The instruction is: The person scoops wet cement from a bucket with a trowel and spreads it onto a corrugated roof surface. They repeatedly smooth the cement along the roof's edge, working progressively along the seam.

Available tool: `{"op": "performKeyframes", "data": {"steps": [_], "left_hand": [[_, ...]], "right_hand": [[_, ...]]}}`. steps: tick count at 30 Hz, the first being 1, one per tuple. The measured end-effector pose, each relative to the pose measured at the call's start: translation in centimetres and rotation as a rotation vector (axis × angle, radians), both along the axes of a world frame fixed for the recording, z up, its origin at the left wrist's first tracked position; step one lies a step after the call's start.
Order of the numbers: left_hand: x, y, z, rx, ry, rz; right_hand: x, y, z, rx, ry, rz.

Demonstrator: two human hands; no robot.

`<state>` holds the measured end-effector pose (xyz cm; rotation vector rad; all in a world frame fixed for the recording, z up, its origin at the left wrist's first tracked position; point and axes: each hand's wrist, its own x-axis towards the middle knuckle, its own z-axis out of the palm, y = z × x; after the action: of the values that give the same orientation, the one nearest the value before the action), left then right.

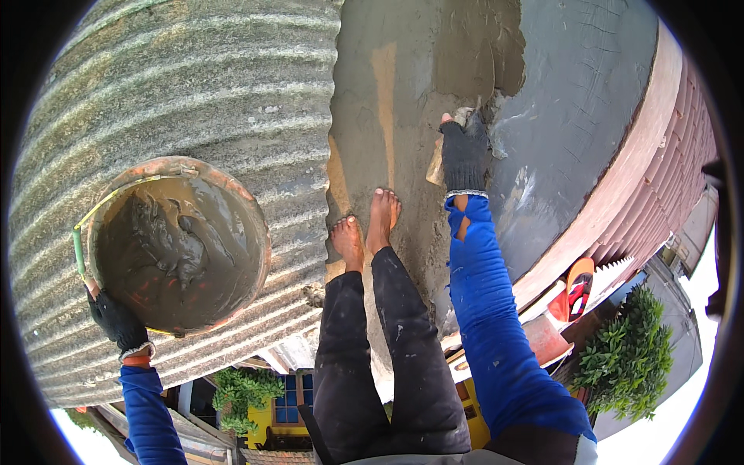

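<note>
At the left, a round bucket [262,232] filled with wet grey cement stands on the corrugated roofing. My left hand [118,322], in a dark fingerless glove, grips its near-left rim, just below the green grip [80,252] of the bucket's handle. My right hand [465,151], gloved alike, is closed around a tool with a pale wooden handle [435,164], apparently a trowel. Its working end is mostly hidden by the hand and smeared cement. That hand is low over the wet cement surface [478,54], beside a smooth grey coated strip [573,101].
My bare feet [380,221] stand in the cement-covered channel, next to the jagged edge of the grey corrugated sheets [232,85]. To the right are a pale raised edge [612,182] and reddish roof tiles [666,178]. Beyond the roof edge, greenery [632,353] and a yellow building [283,415] show below.
</note>
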<state>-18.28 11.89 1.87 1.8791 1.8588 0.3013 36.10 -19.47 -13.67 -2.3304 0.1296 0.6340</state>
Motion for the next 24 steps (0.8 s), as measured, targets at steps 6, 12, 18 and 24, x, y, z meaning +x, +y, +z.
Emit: {"op": "performKeyframes", "data": {"steps": [6, 12, 18, 24], "left_hand": [[-2.5, 0.6, -0.2, 0.239, 0.443, -0.369], [-0.8, 0.1, 0.4, 0.048, 0.169, -0.148], [2.5, -0.6, 0.4, -0.129, -0.327, 0.249], [4.3, -1.2, 0.3, -0.076, -0.373, 0.255]], "right_hand": [[4.2, 4.3, -9.9, -0.173, -0.021, 0.301], [8.5, 3.6, -11.2, -0.131, 0.104, 0.218], [8.2, 1.2, -2.3, 0.215, 0.154, 0.011], [5.4, 0.3, 5.0, 0.168, 0.131, -0.091]]}}
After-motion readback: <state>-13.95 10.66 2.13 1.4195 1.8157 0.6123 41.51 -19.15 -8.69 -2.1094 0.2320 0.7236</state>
